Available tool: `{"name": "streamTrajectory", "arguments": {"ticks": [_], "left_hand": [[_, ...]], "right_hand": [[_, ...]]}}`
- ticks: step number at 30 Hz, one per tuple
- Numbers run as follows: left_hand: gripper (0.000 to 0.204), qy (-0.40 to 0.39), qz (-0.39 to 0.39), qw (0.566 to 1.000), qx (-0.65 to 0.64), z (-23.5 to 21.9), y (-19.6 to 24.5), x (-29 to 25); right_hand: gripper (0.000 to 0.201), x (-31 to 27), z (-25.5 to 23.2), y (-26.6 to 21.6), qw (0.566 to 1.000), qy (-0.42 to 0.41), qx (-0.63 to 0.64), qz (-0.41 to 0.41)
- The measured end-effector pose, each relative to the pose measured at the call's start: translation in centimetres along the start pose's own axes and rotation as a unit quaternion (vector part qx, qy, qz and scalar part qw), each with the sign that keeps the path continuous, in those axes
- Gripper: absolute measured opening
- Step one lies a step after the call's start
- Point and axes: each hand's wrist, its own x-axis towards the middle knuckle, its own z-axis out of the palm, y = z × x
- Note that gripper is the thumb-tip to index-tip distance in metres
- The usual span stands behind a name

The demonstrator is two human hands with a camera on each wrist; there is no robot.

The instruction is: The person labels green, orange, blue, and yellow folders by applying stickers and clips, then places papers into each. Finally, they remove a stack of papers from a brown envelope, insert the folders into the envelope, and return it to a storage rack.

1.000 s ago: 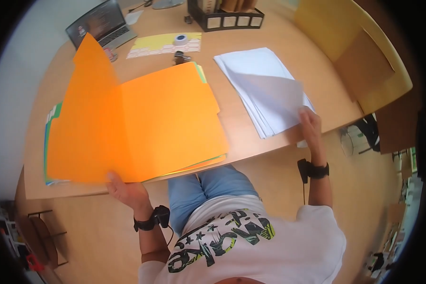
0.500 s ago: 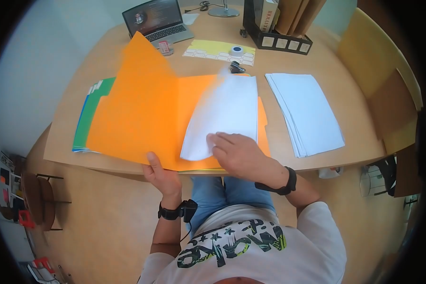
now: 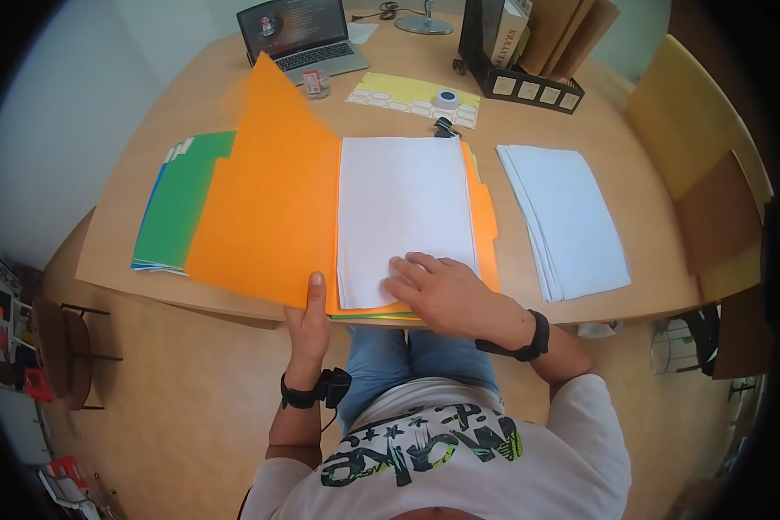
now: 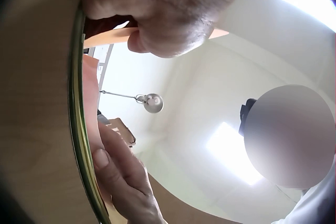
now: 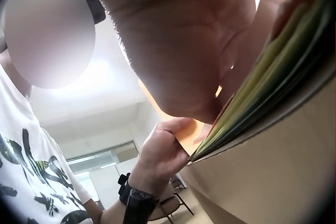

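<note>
An orange folder [image 3: 264, 199] lies spread on a pile of folders, its left cover raised at a slant. My left hand [image 3: 308, 316] holds that cover by its lower edge, thumb on the inner face. White paper [image 3: 403, 191] lies on the folder's right half. On its lower part rests my right hand [image 3: 442, 295], fingers spread over the sheet. The left wrist view shows the left hand [image 4: 152, 14] by the orange cover [image 4: 118, 36] and the right hand [image 4: 126, 182] low on the paper. Green folders [image 3: 208, 165] stick out on the left under the orange cover.
A stack of white papers [image 3: 568, 221] lies to the right. Behind the folders are a black binder clip [image 3: 445, 128], a white tape roll [image 3: 446, 100] on a yellow label sheet [image 3: 390, 89], a laptop [image 3: 312, 56] and a black file holder [image 3: 537, 91]. A yellow panel [image 3: 698, 130] stands right.
My right hand has brought white paper from the right stack onto the open orange folder, where it now lies flat. The left hand keeps the cover raised and has shifted right along its lower edge.
</note>
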Motion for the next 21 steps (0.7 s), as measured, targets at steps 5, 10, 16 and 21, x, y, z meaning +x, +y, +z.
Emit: {"name": "streamTrajectory", "arguments": {"ticks": [5, 10, 16, 21], "left_hand": [[0.036, -0.002, 0.002, 1.000, -0.009, 0.2, -0.3, -0.4], [0.037, 0.010, -0.006, 1.000, -0.003, -0.1, -1.1, -0.5], [0.035, 0.024, -0.033, 0.999, 0.007, 0.4, -1.0, -0.7], [0.034, 0.049, -0.010, 0.999, 0.006, 0.8, -0.7, -0.4]], "right_hand": [[0.037, 0.0, 0.0, -0.1, 1.000, -0.009, -0.006, -0.014], [0.042, -0.2, -2.3, 2.6, 0.998, 0.022, 0.054, -0.033], [0.030, 3.6, -4.2, 19.8, 0.952, 0.120, 0.083, 0.270], [0.051, 5.3, -0.9, 27.7, 0.918, 0.038, 0.176, 0.354]]}}
